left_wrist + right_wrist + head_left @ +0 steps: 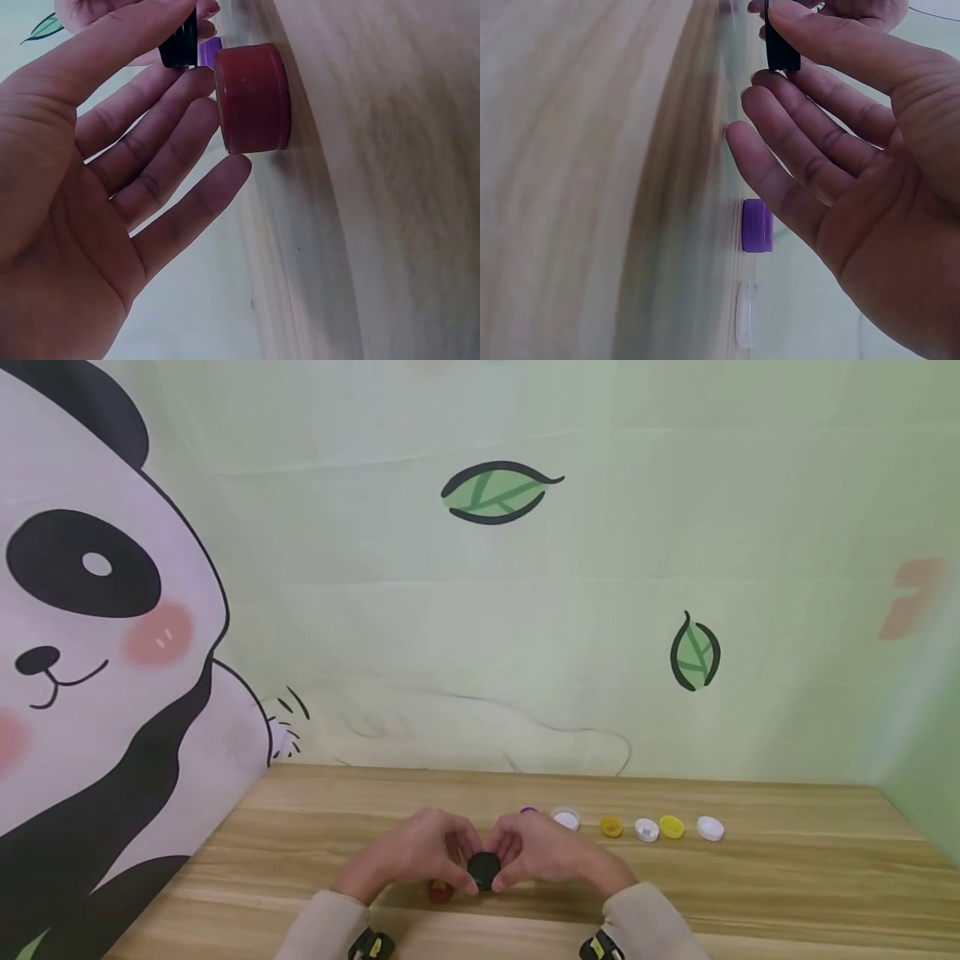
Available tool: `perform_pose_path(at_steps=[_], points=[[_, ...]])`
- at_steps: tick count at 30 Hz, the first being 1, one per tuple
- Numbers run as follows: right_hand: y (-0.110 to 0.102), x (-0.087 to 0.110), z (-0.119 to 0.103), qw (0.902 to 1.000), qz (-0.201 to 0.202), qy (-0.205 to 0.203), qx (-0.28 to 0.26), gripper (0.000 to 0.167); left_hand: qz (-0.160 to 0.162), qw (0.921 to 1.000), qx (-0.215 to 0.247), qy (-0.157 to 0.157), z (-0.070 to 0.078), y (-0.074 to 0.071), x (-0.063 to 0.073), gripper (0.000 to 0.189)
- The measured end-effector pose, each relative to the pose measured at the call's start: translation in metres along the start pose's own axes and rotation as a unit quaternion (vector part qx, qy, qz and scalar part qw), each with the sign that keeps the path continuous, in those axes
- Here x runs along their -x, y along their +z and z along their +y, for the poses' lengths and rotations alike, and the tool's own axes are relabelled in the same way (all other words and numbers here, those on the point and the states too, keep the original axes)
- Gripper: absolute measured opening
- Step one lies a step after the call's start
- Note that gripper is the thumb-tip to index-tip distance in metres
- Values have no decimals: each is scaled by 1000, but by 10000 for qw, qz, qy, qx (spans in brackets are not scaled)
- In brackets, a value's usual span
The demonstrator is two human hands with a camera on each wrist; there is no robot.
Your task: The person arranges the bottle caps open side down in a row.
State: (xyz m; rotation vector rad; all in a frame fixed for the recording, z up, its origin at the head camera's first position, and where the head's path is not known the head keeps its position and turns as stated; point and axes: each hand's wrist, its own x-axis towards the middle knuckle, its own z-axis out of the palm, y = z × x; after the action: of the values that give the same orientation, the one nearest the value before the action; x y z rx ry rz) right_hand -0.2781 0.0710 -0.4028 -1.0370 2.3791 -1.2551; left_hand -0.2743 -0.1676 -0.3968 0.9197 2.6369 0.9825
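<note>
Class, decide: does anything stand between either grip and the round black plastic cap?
Nothing visible does: the left grip and right grip both hold the black cap. The round red plastic cap lies near the left grip.

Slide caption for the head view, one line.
Left hand and right hand hold a black cap between them, near a red cap on a wood-grain table.

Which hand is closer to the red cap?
The left hand. It is right beside the red cap; the right hand is farther off, on the other side of the black cap that both hands hold.
</note>
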Motion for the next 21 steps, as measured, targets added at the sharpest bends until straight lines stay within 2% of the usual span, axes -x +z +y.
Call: perform_pose_path(at_steps=[5,12,21], points=[[2,0,0,9999,-96,39,-33,33,-104,9999,56,55,-1,0,0,32],[5,0,0,9997,-101,142,187,34,-228,9996,126,83,-1,1,0,31],[7,0,-1,9991,-136,298,277,35,-320,9994,135,12,0,3,-1,32]])
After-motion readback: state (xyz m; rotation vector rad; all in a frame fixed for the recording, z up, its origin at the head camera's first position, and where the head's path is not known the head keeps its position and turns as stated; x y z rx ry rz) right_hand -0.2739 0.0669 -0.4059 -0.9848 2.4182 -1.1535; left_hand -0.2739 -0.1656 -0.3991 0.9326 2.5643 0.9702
